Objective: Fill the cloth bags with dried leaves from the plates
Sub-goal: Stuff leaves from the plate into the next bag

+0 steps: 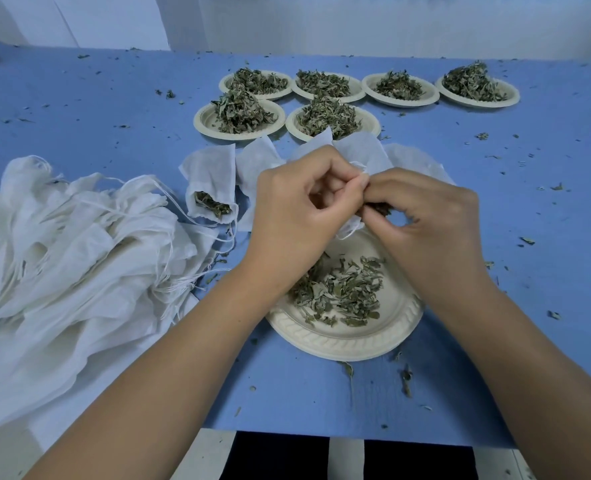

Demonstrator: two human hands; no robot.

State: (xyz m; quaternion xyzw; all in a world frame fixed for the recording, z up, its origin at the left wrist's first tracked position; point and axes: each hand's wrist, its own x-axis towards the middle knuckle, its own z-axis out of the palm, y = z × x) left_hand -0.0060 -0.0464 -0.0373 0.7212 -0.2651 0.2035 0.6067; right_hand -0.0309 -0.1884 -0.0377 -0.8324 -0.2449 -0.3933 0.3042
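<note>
Above the near plate (339,341), the left hand (297,202) pinches the rim of a cloth bag (360,152) while the right hand (422,216), fingers pressed together, pinches a tuft of dried leaves (339,292) at its mouth. If that rim sags or closes, leaves would likely spill onto the table (79,109), already littered with scraps. Seven plates show: this one and six heaped far plates (204,123). One filled bag (211,181) lies left, at least two flat behind the hands, beside an uncountable pile of empty bags (62,237).
</note>
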